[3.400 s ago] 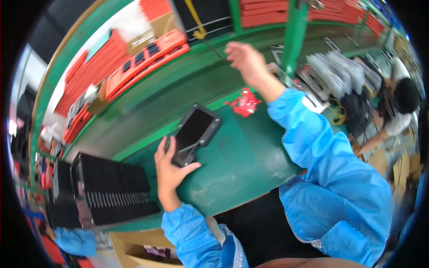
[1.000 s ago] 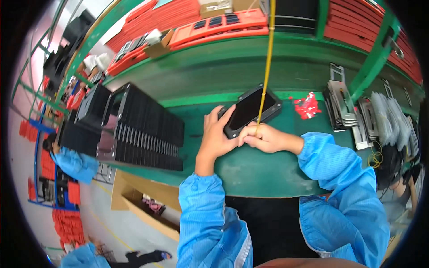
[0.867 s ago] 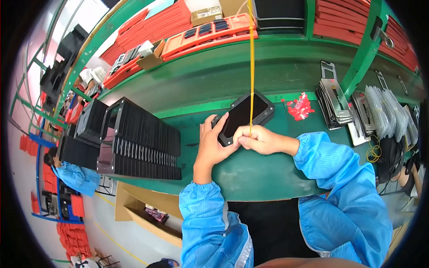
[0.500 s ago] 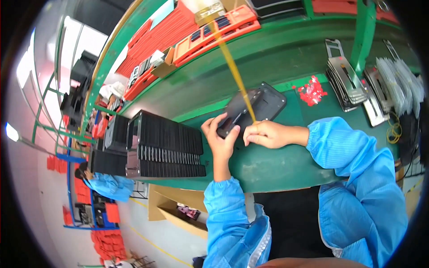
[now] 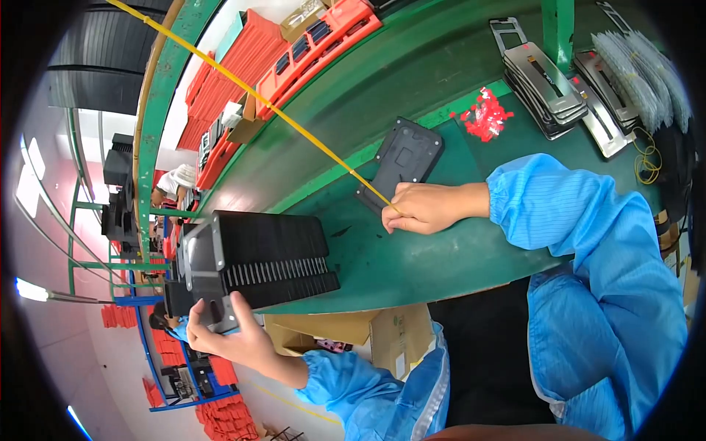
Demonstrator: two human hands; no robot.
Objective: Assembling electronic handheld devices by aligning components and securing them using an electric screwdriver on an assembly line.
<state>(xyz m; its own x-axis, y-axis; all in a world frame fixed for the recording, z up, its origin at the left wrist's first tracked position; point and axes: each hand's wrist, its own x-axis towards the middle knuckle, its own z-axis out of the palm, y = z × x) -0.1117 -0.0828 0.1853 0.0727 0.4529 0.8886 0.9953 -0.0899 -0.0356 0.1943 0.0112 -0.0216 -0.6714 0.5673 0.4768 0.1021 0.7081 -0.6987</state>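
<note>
My left hand (image 5: 232, 338) grips the lower end of a thin black plate (image 5: 206, 253) with a slot in it, holding it against the left end of a stack of black plates (image 5: 276, 235). My right hand (image 5: 423, 208) is closed round the end of a taut yellow cord (image 5: 276, 110), which runs up and left out of view. Whether the fist holds anything more is hidden. Just beyond it a black rectangular housing (image 5: 408, 151) with screws at its corners lies on the green bench (image 5: 441, 268).
Small red pieces (image 5: 485, 115) lie in a pile behind my right forearm. Metal plates (image 5: 544, 88) and clear bags (image 5: 643, 81) are at the far right. Orange trays (image 5: 316, 48) fill the back shelf. An open cardboard box (image 5: 390, 334) stands below the bench edge.
My left hand has left the housing, swung left and taken the black plate to the stack. My right hand has shifted slightly left; the yellow cord now slants further left.
</note>
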